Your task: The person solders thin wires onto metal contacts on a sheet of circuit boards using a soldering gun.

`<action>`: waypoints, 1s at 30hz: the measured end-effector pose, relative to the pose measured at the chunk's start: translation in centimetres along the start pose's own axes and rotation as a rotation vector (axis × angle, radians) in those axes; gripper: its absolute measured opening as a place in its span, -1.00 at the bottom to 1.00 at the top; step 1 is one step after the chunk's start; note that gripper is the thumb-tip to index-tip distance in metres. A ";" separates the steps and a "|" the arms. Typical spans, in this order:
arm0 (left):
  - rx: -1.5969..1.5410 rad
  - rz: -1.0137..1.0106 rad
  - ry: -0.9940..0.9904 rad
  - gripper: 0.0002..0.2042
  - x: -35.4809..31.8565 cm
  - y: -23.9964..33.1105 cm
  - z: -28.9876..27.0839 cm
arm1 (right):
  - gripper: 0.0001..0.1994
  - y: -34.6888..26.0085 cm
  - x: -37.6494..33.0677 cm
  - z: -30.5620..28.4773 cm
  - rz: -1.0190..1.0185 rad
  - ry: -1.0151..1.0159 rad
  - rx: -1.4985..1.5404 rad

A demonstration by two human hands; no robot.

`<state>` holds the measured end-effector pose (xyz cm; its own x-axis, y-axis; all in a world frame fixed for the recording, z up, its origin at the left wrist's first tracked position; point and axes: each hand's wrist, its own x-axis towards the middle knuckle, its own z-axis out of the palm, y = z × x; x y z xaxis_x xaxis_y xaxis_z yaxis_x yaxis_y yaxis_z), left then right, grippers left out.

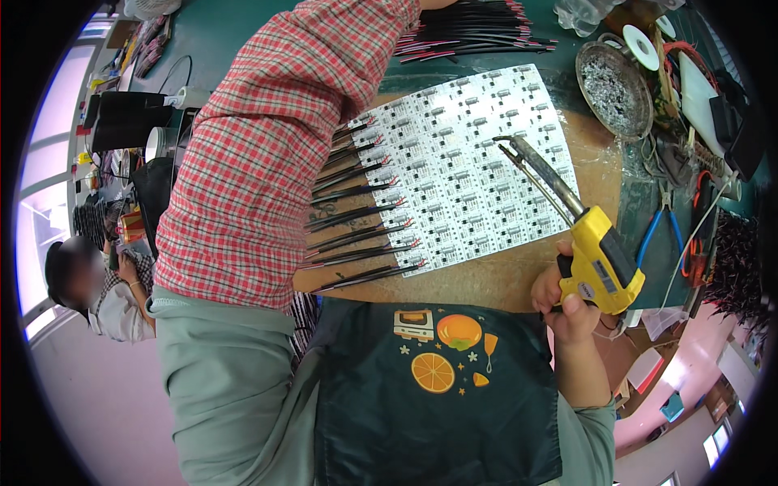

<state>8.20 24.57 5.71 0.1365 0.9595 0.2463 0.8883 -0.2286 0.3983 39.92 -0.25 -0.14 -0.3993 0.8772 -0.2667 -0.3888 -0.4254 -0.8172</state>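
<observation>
Head view: right hand (570,300) clenched around yellow soldering gun (596,259), tip over white circuit panel (466,166).

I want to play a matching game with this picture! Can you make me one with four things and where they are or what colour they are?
Things:
1. soldering gun
2. white circuit panel
3. round metal dish
4. blue-handled pliers

Matches:
A. far right corner of the table, full of grey scraps
B. yellow, held in the right hand
C. lying right of the soldering gun
D. middle of the table, red and black wires along its left edge

Pairs: 1-B, 2-D, 3-A, 4-C
</observation>
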 end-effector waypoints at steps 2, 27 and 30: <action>0.033 0.031 -0.030 -0.76 -0.1 -0.1 -0.1 | -0.25 0.0 0.1 0.0 0.003 -0.002 0.001; 0.280 0.022 -0.259 -0.69 -1.2 -3.8 -3.8 | -0.24 -0.4 0.0 0.0 0.073 0.007 0.032; 0.414 -0.129 -0.403 -0.72 -2.9 -6.3 -6.3 | -0.25 -0.3 0.1 -0.2 0.077 -0.011 0.049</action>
<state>-0.58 22.22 8.06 0.0994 0.9807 -0.1685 0.9950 -0.1000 0.0045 40.17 -0.01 0.03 -0.4388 0.8391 -0.3216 -0.3971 -0.5021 -0.7683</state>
